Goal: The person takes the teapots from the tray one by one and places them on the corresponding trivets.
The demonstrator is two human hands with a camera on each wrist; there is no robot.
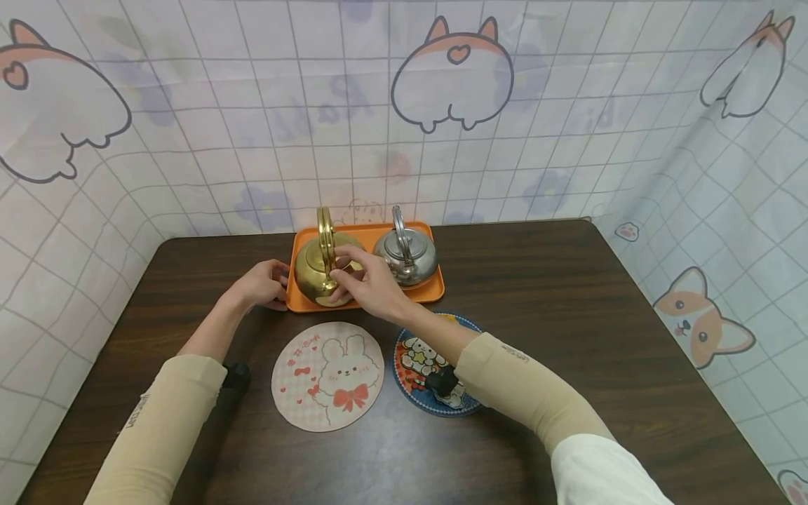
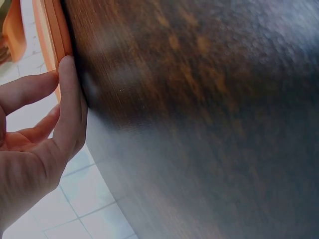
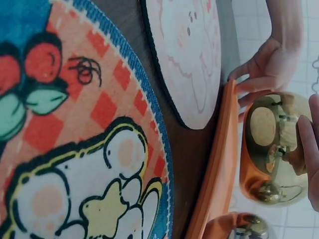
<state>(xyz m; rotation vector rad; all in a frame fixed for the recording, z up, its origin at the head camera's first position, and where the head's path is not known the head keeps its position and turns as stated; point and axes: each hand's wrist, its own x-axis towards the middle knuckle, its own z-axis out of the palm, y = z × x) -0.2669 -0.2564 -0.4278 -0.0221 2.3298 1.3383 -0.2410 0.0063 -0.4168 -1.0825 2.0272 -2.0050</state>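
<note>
A gold kettle (image 1: 309, 272) with an upright handle stands at the left of an orange tray (image 1: 437, 289), with a silver kettle (image 1: 419, 259) beside it. My left hand (image 1: 261, 284) is at the tray's left edge; in the left wrist view the thumb and a finger of that hand (image 2: 37, 129) pinch the rim of the tray (image 2: 54, 30). The fingers of my right hand (image 1: 375, 284) are spread beside the gold kettle's handle, with a gap between thumb and forefinger; contact is unclear. In the right wrist view, fingers (image 3: 310, 149) show before the gold kettle (image 3: 264, 124).
A round pink-and-white rabbit mat (image 1: 328, 375) lies in front of the tray. To its right is a round blue-edged mat (image 1: 416, 361), partly under my right forearm. The dark wooden table (image 1: 536, 280) meets a patterned curtain (image 1: 353, 105) behind and at both sides.
</note>
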